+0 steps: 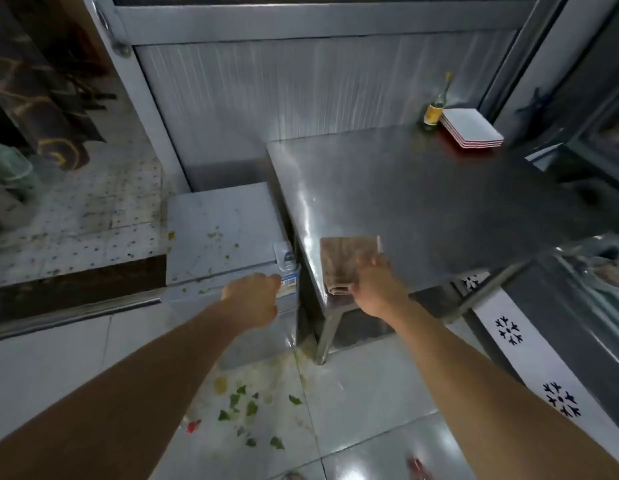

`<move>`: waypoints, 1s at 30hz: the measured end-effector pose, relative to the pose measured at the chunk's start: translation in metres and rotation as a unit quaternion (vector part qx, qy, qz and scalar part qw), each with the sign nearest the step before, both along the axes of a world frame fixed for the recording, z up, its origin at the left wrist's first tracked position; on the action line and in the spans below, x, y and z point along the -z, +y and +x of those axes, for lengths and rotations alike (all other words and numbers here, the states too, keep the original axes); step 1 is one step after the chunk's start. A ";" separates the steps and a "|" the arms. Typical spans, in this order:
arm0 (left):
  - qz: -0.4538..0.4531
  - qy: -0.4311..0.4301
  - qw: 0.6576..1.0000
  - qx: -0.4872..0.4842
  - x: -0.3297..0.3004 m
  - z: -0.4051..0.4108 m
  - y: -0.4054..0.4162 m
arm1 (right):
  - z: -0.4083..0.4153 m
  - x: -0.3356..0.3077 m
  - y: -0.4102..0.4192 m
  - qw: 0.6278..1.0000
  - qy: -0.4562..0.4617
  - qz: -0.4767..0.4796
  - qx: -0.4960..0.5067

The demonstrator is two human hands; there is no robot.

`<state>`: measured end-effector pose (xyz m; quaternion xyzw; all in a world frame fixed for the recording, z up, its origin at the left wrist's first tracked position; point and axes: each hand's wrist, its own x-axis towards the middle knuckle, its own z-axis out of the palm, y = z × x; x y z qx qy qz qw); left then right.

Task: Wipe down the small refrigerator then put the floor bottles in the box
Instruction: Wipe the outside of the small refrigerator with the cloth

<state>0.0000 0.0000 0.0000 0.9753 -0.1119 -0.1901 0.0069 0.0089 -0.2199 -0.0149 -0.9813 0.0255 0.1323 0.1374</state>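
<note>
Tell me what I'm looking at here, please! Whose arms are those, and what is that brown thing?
No machine here: the camera sits on a person's head and looks down, so you see their own two arms. The right hand grips a folded brown cloth at the near edge of a shiny metal table. The left hand is curled at the front edge of the small refrigerator, the low grey box beside the table; whether it grips anything is hidden. The refrigerator's top has bits of food on it. Far back on the table stand a bottle and a stack of white plates. Green leaf scraps lie on the floor.
</note>
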 end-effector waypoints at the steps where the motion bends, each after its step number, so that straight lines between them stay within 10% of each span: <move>1: 0.000 0.009 1.000 -0.002 0.003 0.008 -0.002 | 0.011 0.005 0.000 1.000 -0.001 -0.003 0.013; 14: 0.012 0.040 0.999 -0.028 0.062 0.068 0.016 | 0.064 0.067 0.029 0.993 0.006 -0.100 0.069; 30: -0.027 0.010 0.999 -0.024 0.035 0.062 0.131 | 0.047 0.023 0.134 0.991 -0.133 0.014 0.003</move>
